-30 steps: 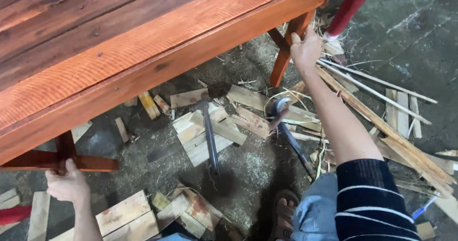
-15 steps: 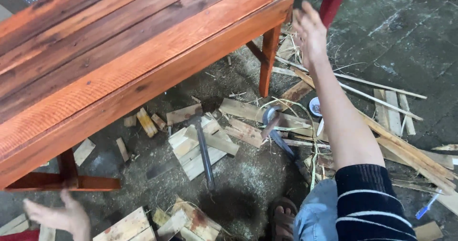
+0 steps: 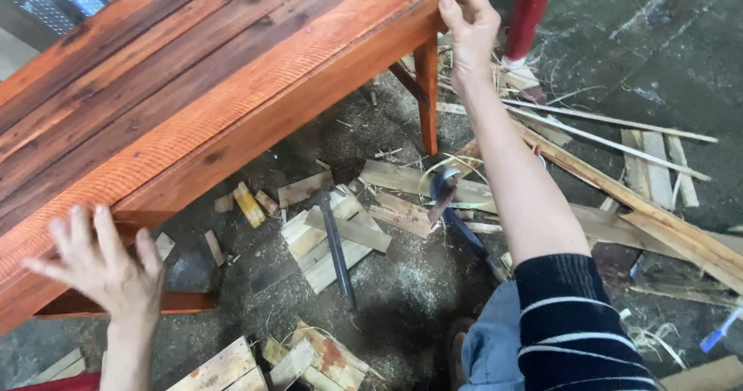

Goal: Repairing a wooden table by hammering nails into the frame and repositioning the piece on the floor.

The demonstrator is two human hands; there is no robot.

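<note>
A red-orange wooden table (image 3: 193, 89) with a plank top fills the upper left. My right hand (image 3: 468, 23) reaches far forward and grips the table's far right corner, fingers over the top and thumb at the edge, just above a table leg (image 3: 426, 97). Spread wide, the fingers of my left hand (image 3: 101, 263) rest against the table's near edge at the lower left and hold nothing. A low crossbar (image 3: 178, 303) shows just beyond that hand.
Wood offcuts (image 3: 333, 236) litter the dusty concrete floor under the table. A hammer (image 3: 457, 213) and a dark metal bar (image 3: 337, 248) lie among them. Long slats (image 3: 619, 197) lie at the right, beside a red pole (image 3: 530, 8). My knee in blue cloth (image 3: 491, 344) is below.
My left hand let go of the low crossbar and rose to the table's near edge. My right hand left the far leg and took hold of the top corner.
</note>
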